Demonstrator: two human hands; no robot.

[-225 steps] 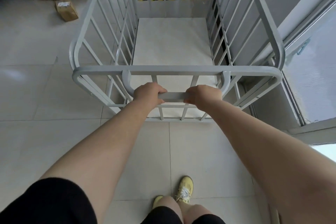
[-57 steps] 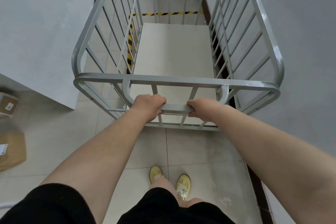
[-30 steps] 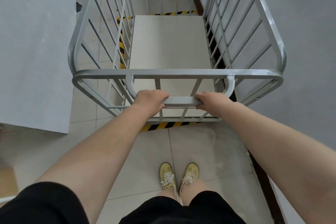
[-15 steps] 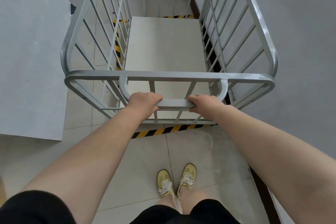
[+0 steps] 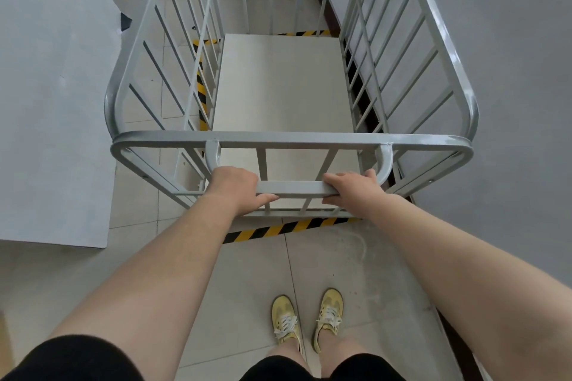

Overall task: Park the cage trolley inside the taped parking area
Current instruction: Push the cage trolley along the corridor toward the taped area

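The grey cage trolley [image 5: 291, 142] stands in front of me, its pale platform [image 5: 283, 86] bare. Yellow-and-black floor tape shows on three sides of it: a near strip [image 5: 278, 230] just behind the base, a left strip [image 5: 201, 93] and a far strip [image 5: 305, 33]. The platform lies between these strips. My left hand [image 5: 236, 189] grips the left end of the trolley handle [image 5: 294, 187], fingers over it and thumb under. My right hand [image 5: 356, 190] holds the right end more loosely, fingers on top and thumb below.
A grey wall [image 5: 510, 102] with a dark skirting runs close along the trolley's right side. A grey wall corner [image 5: 52, 102] stands to the left, leaving a tiled gap. My yellow shoes [image 5: 306, 318] are on the tiles behind the near tape.
The trolley has rolled forward past the near tape strip, which now shows fully behind its base. My right hand's fingers have loosened on the handle.
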